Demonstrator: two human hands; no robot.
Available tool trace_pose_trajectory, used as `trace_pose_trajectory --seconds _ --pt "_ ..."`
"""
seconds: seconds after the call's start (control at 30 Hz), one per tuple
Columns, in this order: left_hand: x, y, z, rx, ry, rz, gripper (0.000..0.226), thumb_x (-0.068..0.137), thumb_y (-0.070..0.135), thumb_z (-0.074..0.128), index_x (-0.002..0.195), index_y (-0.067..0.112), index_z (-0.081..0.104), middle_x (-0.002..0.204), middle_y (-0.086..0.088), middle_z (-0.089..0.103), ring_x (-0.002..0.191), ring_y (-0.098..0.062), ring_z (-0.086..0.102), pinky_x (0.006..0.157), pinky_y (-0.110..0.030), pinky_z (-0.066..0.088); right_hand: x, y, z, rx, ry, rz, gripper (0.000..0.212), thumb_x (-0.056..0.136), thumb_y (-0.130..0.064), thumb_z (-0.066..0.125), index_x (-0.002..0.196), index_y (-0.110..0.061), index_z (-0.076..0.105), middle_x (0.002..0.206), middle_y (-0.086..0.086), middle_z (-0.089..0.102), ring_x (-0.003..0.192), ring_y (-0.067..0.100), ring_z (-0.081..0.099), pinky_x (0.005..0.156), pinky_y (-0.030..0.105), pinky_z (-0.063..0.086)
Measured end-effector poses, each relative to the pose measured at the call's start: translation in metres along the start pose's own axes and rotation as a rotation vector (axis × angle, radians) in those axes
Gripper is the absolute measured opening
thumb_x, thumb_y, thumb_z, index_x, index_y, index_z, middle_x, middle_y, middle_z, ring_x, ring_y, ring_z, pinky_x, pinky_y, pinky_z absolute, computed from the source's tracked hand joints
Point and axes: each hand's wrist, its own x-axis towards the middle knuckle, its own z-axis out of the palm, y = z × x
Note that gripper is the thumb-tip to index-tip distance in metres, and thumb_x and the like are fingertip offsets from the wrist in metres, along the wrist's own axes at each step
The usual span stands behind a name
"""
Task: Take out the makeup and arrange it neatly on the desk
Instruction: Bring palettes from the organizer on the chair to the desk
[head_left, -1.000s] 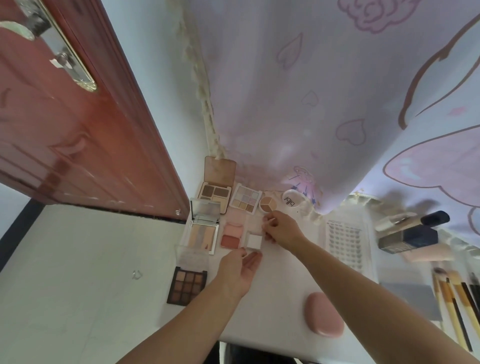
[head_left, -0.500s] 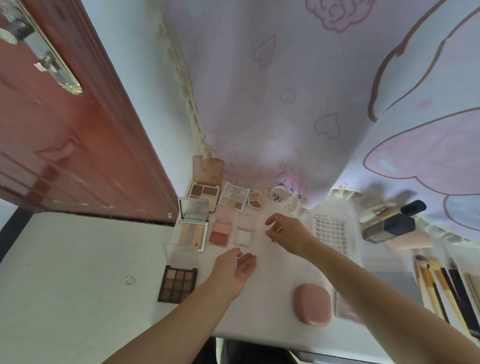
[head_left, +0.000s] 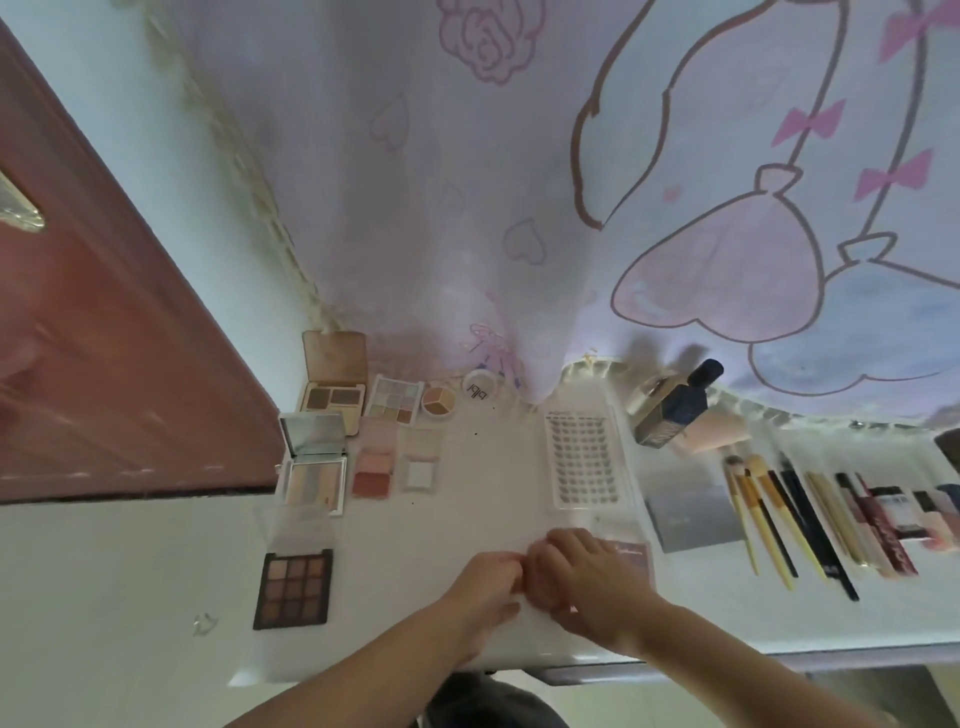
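Note:
My left hand and my right hand meet near the white desk's front edge. Both have curled fingers round a pink compact, which is mostly hidden between them. At the back left lie open palettes in rows: a brown duo palette, a pastel palette, a round concealer pot, a mirrored highlighter palette, a pink blush, a small white pan and a dark nine-pan eyeshadow palette.
A lash tray lies at mid-desk, with a purple card under my right hand. To the right are a foundation bottle, a grey card, several brushes and lip tubes. A curtain hangs behind; a red door stands left.
Both hands drew back from the small white pan toward the desk's front edge and closed together on the pink compact. The view has shifted right, showing more brushes.

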Motion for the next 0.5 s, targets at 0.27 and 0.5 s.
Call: trace_pose_trajectory --seconds 0.27,0.5 --pt "-0.015 0.021 -0.047 -0.481 -0.36 -0.012 0.047 0.088 0.043 0.058 0.118 0.008 0.064 0.12 -0.017 0.063 0.102 -0.031 0.063 0.086 -0.043 0.053 0.03 -0.029 -0.051 0.486 0.199 0.054 0.055 0.068 -0.061 0.054 0.116 -0.039 0.037 0.112 -0.022 0.044 0.102 0.0 0.041 0.08 0.017 0.037" --pt "-0.031 0.025 -0.077 -0.701 -0.366 0.088 0.052 0.09 0.045 0.051 0.119 0.003 0.064 0.122 -0.022 0.06 0.094 -0.031 0.062 0.068 -0.034 0.057 0.062 -0.045 -0.091 0.714 0.1 -0.037 0.041 0.075 -0.043 0.066 0.108 -0.033 0.045 0.113 -0.013 0.059 0.105 0.001 0.056 0.088 0.025 0.051"
